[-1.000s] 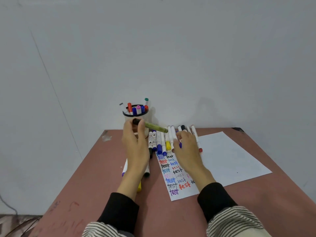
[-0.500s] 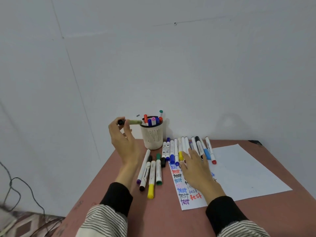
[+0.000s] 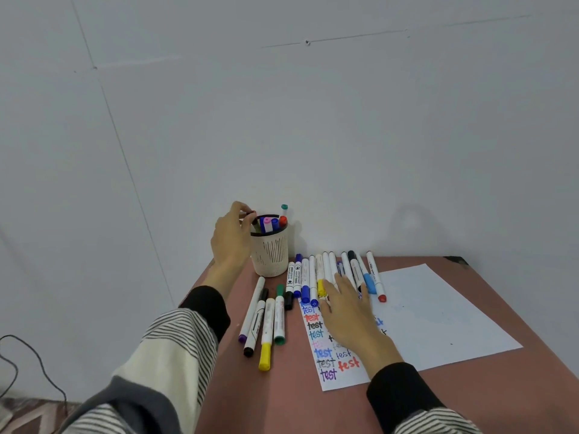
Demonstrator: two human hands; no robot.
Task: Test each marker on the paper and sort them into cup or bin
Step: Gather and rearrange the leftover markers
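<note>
Left hand: we see the left hand (image 3: 232,238) raised at the left rim of the cup (image 3: 271,252), wrist bent, fingers curled; fingertips pinch the dark cap end of a marker (image 3: 251,214).
Held marker: only its dark end shows above the cup's rim; the body drops into the cup, long axis steep, cap end up.
Right hand: we see the right hand (image 3: 349,314) lying flat, palm down, to the right of the cup, on the paper (image 3: 438,314), fingers straight and spread, holding nothing; its fingertips reach the row of markers (image 3: 326,270).
Cup: it stands upright at the table's (image 3: 297,402) far left corner, with capped markers inside, ends up.
Row of markers: just right of the cup, side by side, long axes running away from us.
Second group (image 3: 266,321): four markers in front of the cup, caps toward us.
</note>
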